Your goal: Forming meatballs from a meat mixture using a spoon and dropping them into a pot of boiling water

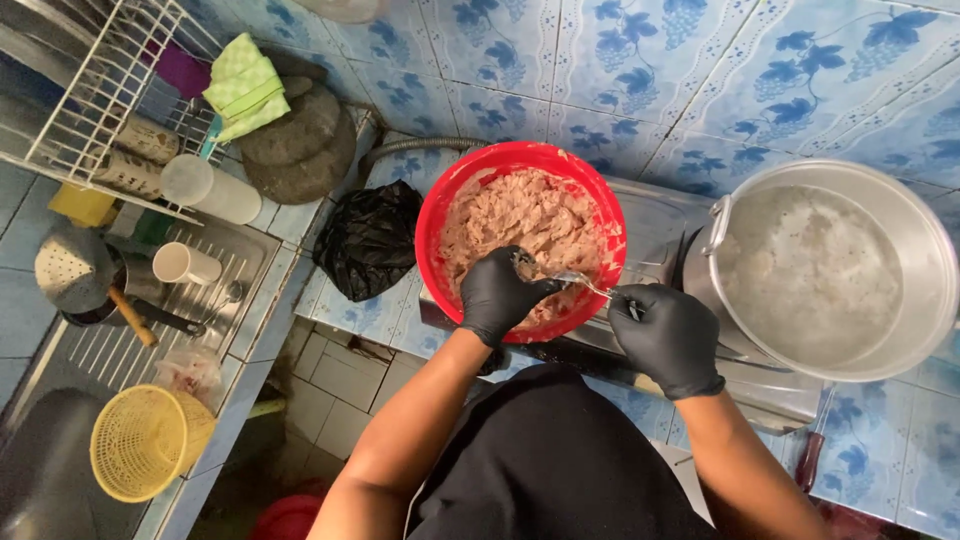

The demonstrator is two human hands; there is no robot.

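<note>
Gloved hands working pale paste in a red bowl

The left hand (497,295) is fisted around paste inside the red bowl (440,215) at the stove's left edge; the right hand (668,335) pinches a spoon (582,282) beside the steel pot (930,250).

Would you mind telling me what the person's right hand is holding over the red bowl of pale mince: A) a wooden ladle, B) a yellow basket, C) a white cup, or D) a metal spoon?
D: the gloved right hand grips a metal spoon whose tip reaches the left hand over the red bowl.
</note>
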